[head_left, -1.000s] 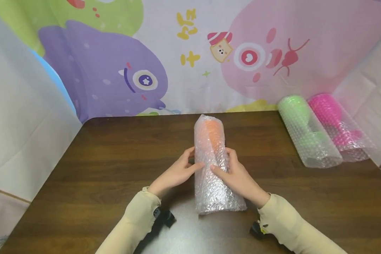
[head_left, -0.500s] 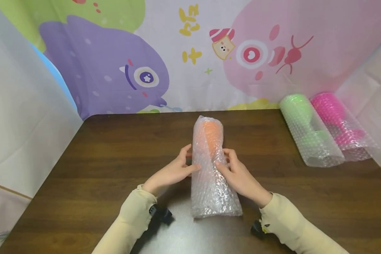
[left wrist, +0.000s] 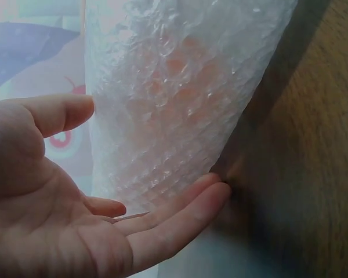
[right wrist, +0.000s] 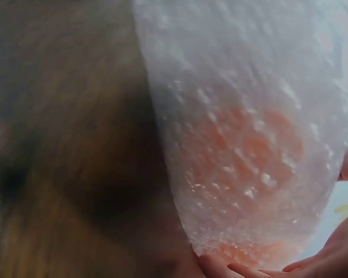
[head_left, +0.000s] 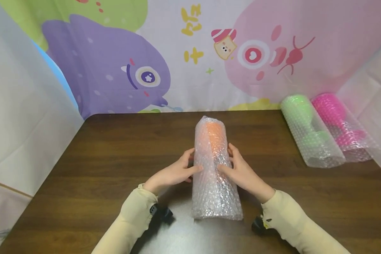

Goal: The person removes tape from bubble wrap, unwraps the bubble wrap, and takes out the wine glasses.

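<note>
A roll of bubble wrap [head_left: 216,190] lies lengthwise on the table, around an orange object [head_left: 216,132] whose kind the wrap blurs. My left hand [head_left: 174,172] holds its left side, thumb on top and fingers low along the side. In the left wrist view those fingers [left wrist: 182,223] reach under the wrap's lower edge. From the right, my right hand [head_left: 243,173] grips the roll, thumb on top and fingers down the far side. The right wrist view shows orange patches through the bubble wrap [right wrist: 238,75], with that hand partly cut off at the bottom.
At the back right of the brown table [head_left: 120,148] lie two more bubble-wrapped things side by side, one green [head_left: 314,137] and one pink [head_left: 339,123], each with a rounded end and narrow middle. A cartoon-printed cloth [head_left: 190,95] hangs behind the table.
The roll has turned a little under my hands, showing its orange part differently, and has shifted slightly. My right hand has moved slightly right; both hands stay at its sides.
</note>
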`<state>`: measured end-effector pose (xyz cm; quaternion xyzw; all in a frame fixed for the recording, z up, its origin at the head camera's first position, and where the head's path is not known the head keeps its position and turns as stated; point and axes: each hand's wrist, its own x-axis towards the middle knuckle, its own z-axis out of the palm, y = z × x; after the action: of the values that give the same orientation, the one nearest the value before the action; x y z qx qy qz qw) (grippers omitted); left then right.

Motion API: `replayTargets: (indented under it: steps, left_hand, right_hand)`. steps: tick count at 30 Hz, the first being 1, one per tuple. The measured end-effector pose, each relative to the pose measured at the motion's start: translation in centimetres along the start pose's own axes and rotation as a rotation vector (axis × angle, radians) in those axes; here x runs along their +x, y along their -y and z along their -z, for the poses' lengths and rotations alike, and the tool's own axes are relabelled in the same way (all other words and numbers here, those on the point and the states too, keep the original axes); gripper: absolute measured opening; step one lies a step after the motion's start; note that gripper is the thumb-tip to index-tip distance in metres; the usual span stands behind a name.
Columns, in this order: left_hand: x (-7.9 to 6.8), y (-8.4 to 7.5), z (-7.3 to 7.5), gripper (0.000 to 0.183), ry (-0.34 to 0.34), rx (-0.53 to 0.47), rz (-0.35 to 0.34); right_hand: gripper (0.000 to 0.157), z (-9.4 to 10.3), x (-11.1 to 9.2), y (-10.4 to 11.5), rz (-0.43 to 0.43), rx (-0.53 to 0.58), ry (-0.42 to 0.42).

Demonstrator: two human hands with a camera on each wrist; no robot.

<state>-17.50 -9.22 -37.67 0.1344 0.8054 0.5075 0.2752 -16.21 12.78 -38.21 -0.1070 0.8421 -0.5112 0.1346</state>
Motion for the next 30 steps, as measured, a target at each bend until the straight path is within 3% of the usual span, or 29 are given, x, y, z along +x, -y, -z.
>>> replayTargets:
  steps: [4, 7, 17, 20, 25, 27, 30]
  left_hand:
    - [0.2, -0.2, -0.1, 0.074, 0.002, -0.002, -0.014]
    - [0.3, -0.3, 0.0, 0.074, 0.013, -0.013, -0.018]
    - [0.1, -0.2, 0.0, 0.071, -0.027, -0.034, 0.015]
    - [0.2, -0.5, 0.2, 0.065, -0.100, 0.086, 0.019]
    - [0.5, -1.7, 0.9, 0.054, -0.235, 0.417, 0.018]
    - [0.9, -2.3, 1.1, 0.051, -0.275, 0.471, 0.006]
    - [1.8, -3.2, 1.2, 0.045, -0.360, 0.470, -0.041]
  right_hand:
    - [0.090, 0.6, 0.4, -0.2, -0.088, 0.165, 0.070]
    - [0.085, 0.8, 0.8, -0.4, -0.139, 0.239, 0.090]
    - [0.074, 0.6, 2.1, -1.0, -0.170, 0.263, 0.055]
    - [0.075, 0.6, 2.1, -1.1, -0.165, 0.249, 0.045]
    - [0.075, 0.6, 2.2, -1.1, -0.164, 0.238, 0.019]
    - [0.074, 0.6, 2.3, -1.1, -0.164, 0.241, 0.006]
    - [0.074, 0.5, 2.4, -1.1, -0.162, 0.257, -0.021]
